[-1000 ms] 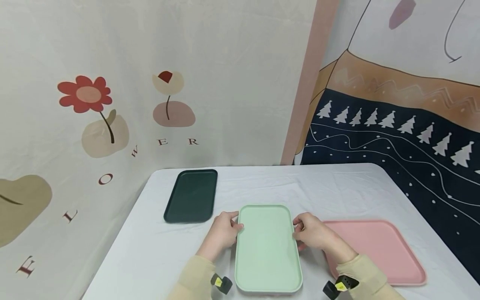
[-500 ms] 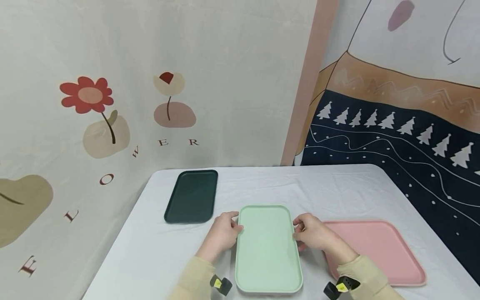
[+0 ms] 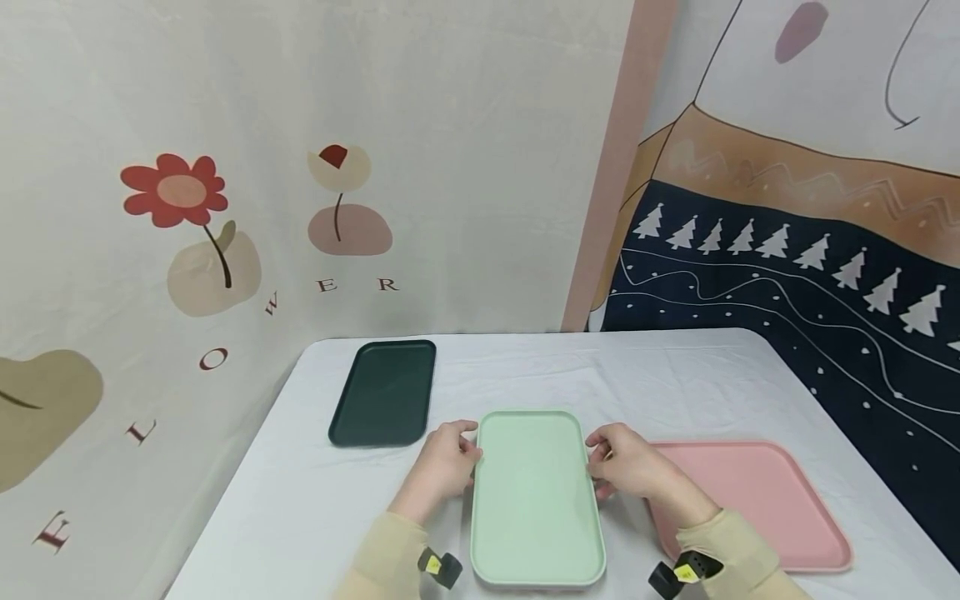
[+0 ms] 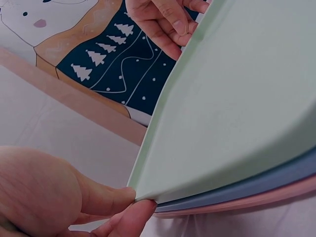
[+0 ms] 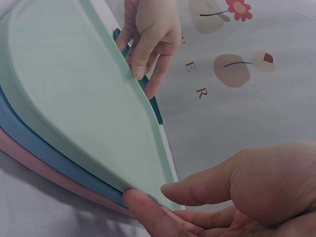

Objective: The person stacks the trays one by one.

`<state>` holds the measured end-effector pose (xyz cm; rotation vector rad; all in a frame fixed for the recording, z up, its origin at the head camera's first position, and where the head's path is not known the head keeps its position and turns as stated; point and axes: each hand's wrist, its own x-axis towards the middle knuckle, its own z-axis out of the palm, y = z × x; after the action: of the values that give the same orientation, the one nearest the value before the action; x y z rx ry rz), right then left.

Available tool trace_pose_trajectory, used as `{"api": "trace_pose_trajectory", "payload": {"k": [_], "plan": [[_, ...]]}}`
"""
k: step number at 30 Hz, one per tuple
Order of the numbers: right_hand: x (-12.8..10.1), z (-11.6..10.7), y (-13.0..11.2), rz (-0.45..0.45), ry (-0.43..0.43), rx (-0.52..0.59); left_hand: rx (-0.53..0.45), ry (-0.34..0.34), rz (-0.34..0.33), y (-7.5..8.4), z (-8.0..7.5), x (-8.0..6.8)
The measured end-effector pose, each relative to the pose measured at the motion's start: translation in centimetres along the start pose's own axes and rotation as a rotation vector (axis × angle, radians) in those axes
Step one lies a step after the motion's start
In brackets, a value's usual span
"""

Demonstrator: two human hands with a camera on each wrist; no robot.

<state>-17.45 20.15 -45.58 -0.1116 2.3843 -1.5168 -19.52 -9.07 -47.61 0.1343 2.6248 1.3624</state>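
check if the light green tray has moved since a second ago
No. The light green tray lies at the same spot beside the pink tray, gripped by both hands.

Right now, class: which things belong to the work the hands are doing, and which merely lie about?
In hand:
left hand and right hand, each pinching a long edge of the green tray
blue tray and pink tray stacked beneath it

Lying about:
dark green tray
large pink tray
white table
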Motion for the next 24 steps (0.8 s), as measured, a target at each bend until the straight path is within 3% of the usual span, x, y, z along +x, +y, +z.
{"api": "trace_pose_trajectory", "payload": {"k": [24], "plan": [[0.01,-0.51,-0.46,-0.030,-0.006,0.008,-0.010,0.022,0.008,0.19,-1.05,-0.24]]}}
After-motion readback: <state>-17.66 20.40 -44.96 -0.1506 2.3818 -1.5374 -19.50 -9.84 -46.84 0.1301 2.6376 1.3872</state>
